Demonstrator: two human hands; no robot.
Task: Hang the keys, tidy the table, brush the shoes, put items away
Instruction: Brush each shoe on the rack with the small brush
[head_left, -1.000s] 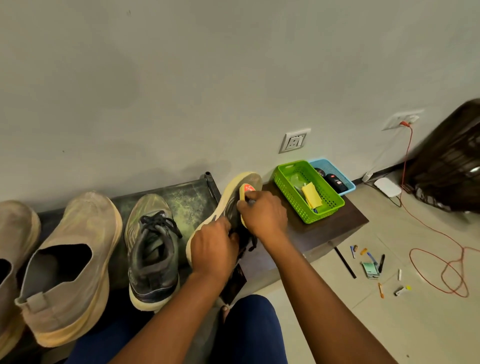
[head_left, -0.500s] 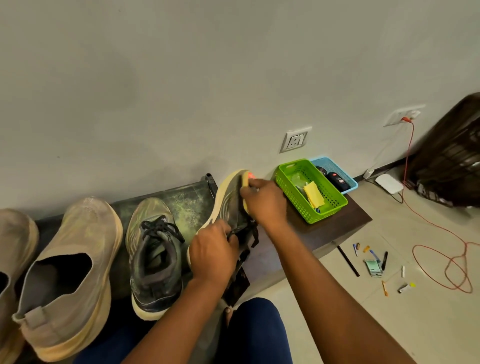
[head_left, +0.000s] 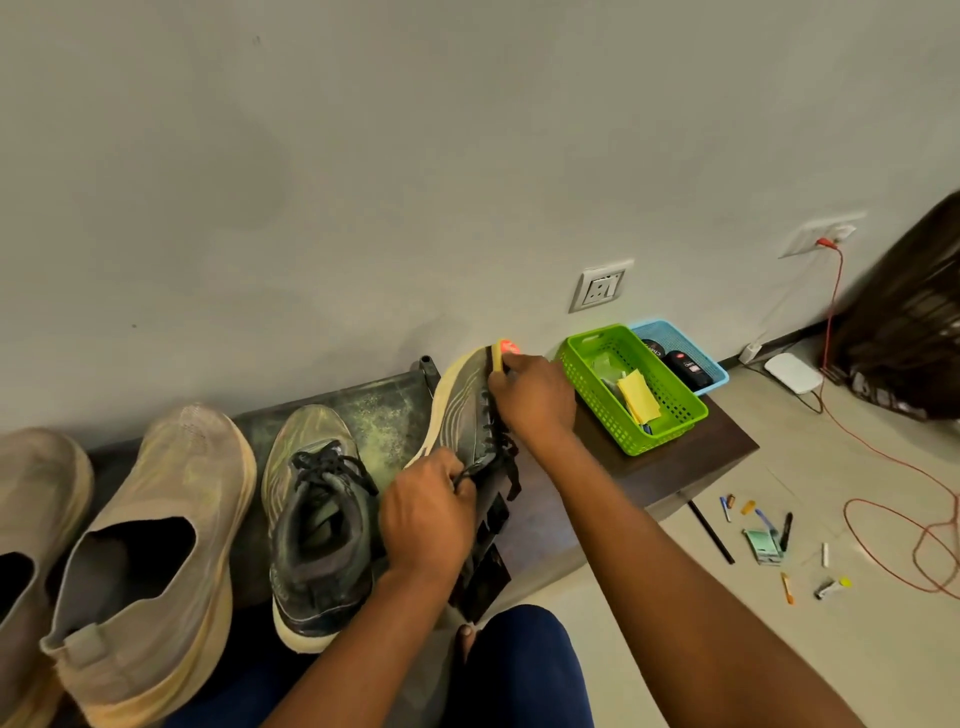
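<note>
A grey lace-up sneaker (head_left: 462, 405) is tipped on its side over the low dark table (head_left: 675, 467). My left hand (head_left: 426, 514) grips its heel end near the laces. My right hand (head_left: 535, 400) holds a yellow brush (head_left: 501, 356) with an orange-red tip against the sneaker's toe. The matching grey sneaker (head_left: 317, 525) stands upright to the left on a dark mat (head_left: 384, 410).
Two beige slip-on shoes (head_left: 150, 535) stand at the left. A green basket (head_left: 631, 387) and a blue basket (head_left: 680, 353) sit on the table's far end. Pens and small items (head_left: 769, 540) lie scattered on the floor, beside an orange cable (head_left: 893, 525).
My right hand has slid the brush along the sneaker from mid-shoe up to the toe. The left hand has kept its hold.
</note>
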